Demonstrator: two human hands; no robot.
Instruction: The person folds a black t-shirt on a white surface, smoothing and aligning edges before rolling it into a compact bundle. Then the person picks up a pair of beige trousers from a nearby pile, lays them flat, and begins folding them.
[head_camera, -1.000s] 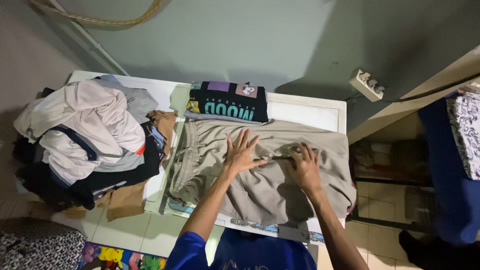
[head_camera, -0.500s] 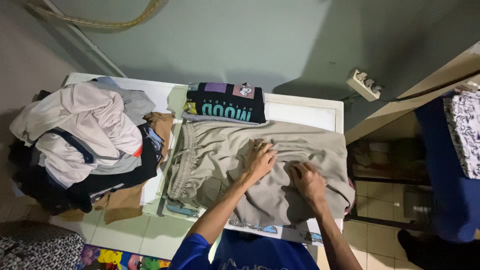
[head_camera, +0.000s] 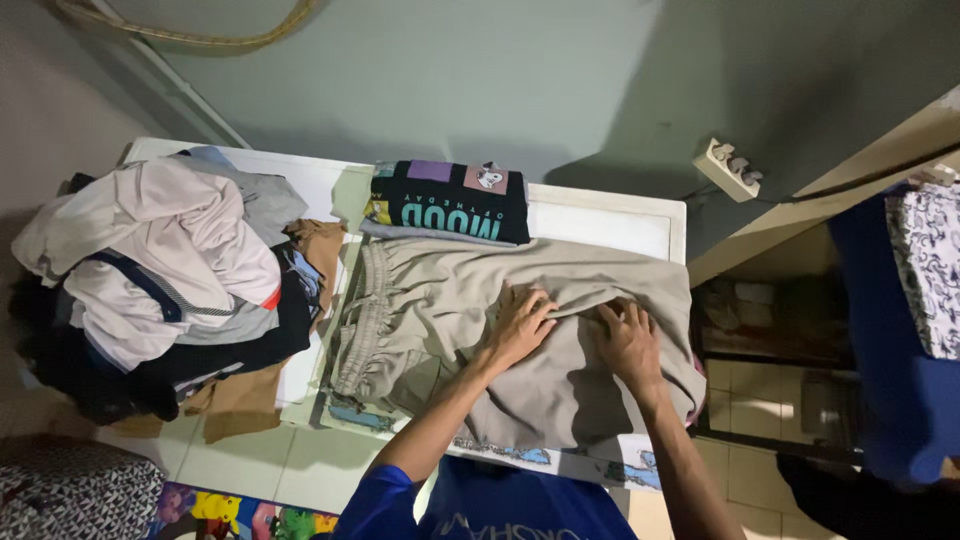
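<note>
A pair of beige trousers with an elastic waistband (head_camera: 420, 310) lies spread across a white table (head_camera: 610, 225). My left hand (head_camera: 517, 325) rests flat on the cloth near its middle, fingers spread. Close beside it, my right hand (head_camera: 628, 340) presses down on a fold of the same cloth, fingers curled a little. Both palms touch the fabric and neither hand lifts it. My blue sleeve shows at the bottom edge.
A folded black shirt with a coloured print (head_camera: 448, 200) lies at the table's back edge. A heap of unfolded clothes (head_camera: 170, 270) fills the left side. A white power strip (head_camera: 733, 170) hangs on the wall at right. Dark blue fabric (head_camera: 890, 340) stands far right.
My left hand has slid to the right across the trousers, toward my right hand. The right hand has stayed almost in place, and the cloth between them has bunched into a fold.
</note>
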